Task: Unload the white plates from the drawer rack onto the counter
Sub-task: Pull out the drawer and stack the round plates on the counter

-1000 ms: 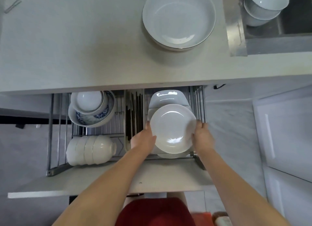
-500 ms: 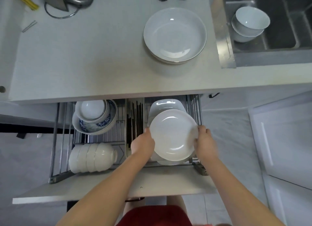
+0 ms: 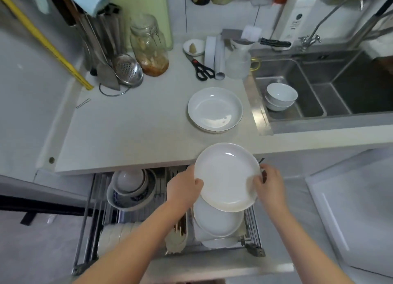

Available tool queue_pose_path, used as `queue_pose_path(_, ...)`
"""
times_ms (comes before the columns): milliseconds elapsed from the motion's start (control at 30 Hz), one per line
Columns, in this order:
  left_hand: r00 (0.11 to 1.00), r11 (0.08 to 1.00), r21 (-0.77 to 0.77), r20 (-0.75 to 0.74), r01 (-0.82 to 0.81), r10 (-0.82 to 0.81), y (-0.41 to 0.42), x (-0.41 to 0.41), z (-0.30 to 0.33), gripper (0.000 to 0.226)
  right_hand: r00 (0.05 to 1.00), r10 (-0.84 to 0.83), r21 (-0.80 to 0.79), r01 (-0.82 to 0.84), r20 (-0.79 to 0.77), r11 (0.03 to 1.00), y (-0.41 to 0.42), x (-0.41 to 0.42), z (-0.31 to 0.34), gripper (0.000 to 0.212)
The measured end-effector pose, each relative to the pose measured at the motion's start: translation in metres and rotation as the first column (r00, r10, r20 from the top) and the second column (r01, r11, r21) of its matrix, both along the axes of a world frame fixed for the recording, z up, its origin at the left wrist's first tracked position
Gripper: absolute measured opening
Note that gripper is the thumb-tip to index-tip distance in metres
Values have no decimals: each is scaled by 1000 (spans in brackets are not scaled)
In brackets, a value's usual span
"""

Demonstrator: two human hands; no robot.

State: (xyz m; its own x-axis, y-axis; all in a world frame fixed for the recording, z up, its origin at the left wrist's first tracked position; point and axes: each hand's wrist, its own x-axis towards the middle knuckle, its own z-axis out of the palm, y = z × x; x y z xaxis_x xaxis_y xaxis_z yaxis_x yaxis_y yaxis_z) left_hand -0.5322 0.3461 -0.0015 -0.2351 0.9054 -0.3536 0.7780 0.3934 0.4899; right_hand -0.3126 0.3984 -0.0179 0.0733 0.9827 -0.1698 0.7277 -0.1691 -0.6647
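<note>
I hold a white plate (image 3: 226, 176) in the air above the open drawer rack (image 3: 85, 230), its far rim over the counter's front edge. My left hand (image 3: 182, 188) grips its left rim and my right hand (image 3: 268, 184) grips its right rim. Below it, more white plates (image 3: 217, 221) lie stacked in the rack's right section. On the counter (image 3: 131, 130) sits a stack of white plates with a gold rim (image 3: 215, 109), directly beyond the held plate.
The rack's left side holds blue-patterned bowls (image 3: 129, 190) and a row of white bowls (image 3: 114, 235). Two bowls (image 3: 280, 96) sit in the sink at right. Scissors (image 3: 202, 69), a glass jar (image 3: 150, 45) and a metal strainer (image 3: 127, 70) stand at the counter's back.
Both hands have lifted the plate up out of the rack toward the counter edge. The view has tilted up, showing the counter's back and the sink.
</note>
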Motion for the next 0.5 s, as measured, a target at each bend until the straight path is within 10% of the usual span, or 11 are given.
queue_pose_path(500, 988, 973, 172, 19, -153, 152, 137, -52, 56, 49, 996, 91, 7, -91, -22, 996, 145, -59, 79, 43)
